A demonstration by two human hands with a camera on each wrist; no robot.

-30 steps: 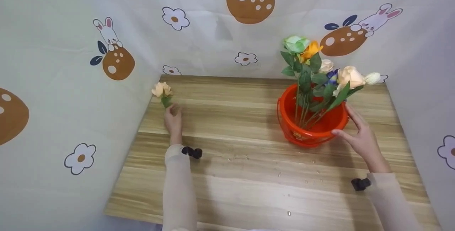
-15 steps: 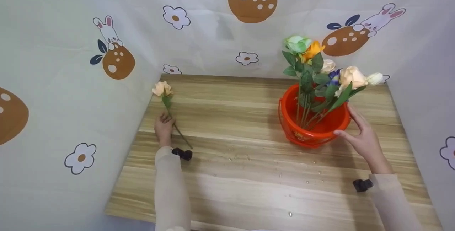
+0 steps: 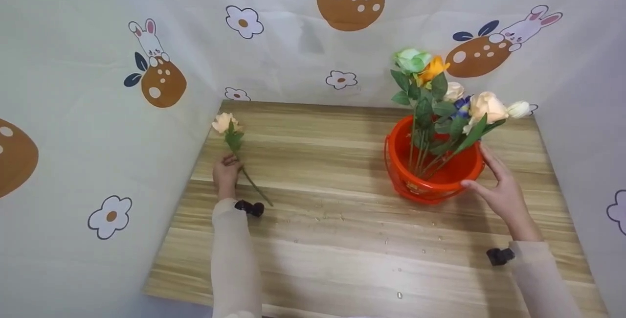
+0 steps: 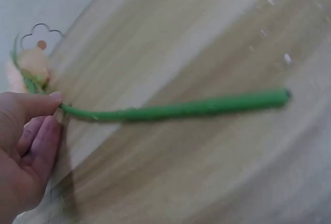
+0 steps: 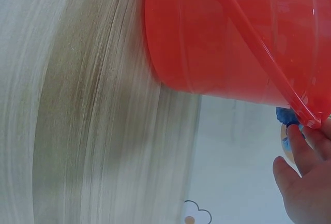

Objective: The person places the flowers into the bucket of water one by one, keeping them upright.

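My left hand (image 3: 226, 173) pinches the thin green stem of a peach artificial flower (image 3: 225, 123) at the left of the table. In the left wrist view the thumb and fingertips meet on the stem (image 4: 176, 111) just below the bloom, and its cut end points away over the table. At the right, my right hand (image 3: 506, 200) rests against the rim of a red plastic bucket (image 3: 398, 176), thumb at the front and fingers extended along the side. The right wrist view shows those fingertips beside the handle's joint. Several artificial flowers (image 3: 425, 112) stand in the bucket, leaning toward the back and right.
The wood-grain table (image 3: 313, 151) has scattered water drops (image 3: 399, 295) in front of the bucket. Pale curtains (image 3: 274, 54) printed with rabbits and flowers enclose its back and sides. The bucket's handle (image 5: 258, 48) hangs down along its side.
My left hand has shifted left and toward me, and now pinches the stem, whose lower end has come into view. The flower has swung slightly right. The right hand stays at the bucket.
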